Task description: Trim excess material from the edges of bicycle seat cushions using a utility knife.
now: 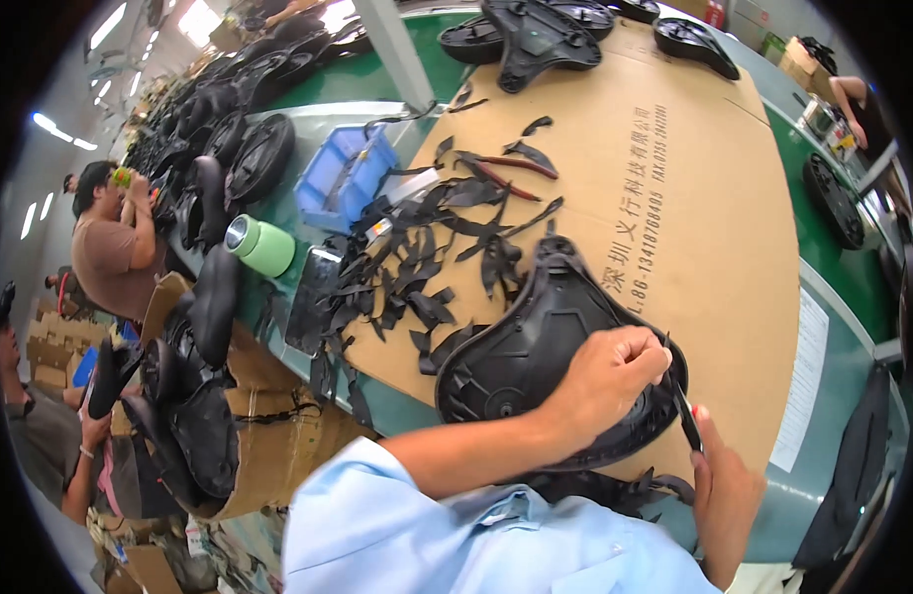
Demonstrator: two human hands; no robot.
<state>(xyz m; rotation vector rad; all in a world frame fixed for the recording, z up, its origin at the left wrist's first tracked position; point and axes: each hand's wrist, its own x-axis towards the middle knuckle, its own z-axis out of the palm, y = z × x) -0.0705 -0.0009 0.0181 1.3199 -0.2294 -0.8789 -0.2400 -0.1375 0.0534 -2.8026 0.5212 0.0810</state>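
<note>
A black bicycle saddle [506,361] lies underside up on the cardboard in front of me, its narrow nose pointing away. Across its right side reaches my left hand [620,376], closed in a pinch on a thin black strip [680,391] at the saddle's right rim. Just beyond that rim, my right hand [726,480] is closed around something slim and dark with a red spot by the fingertips; its kind I cannot make out. Black offcuts [417,257] are heaped left of the saddle, and red-handled pliers [511,175] rest above them.
The printed cardboard sheet [714,257] covers the green table. At left stand a blue bin [348,178], a green flask [260,246] and a dark phone [315,300]. More saddles [541,45] lie at the far end. A carton [278,445] holds saddles; co-workers [115,243] are farther left.
</note>
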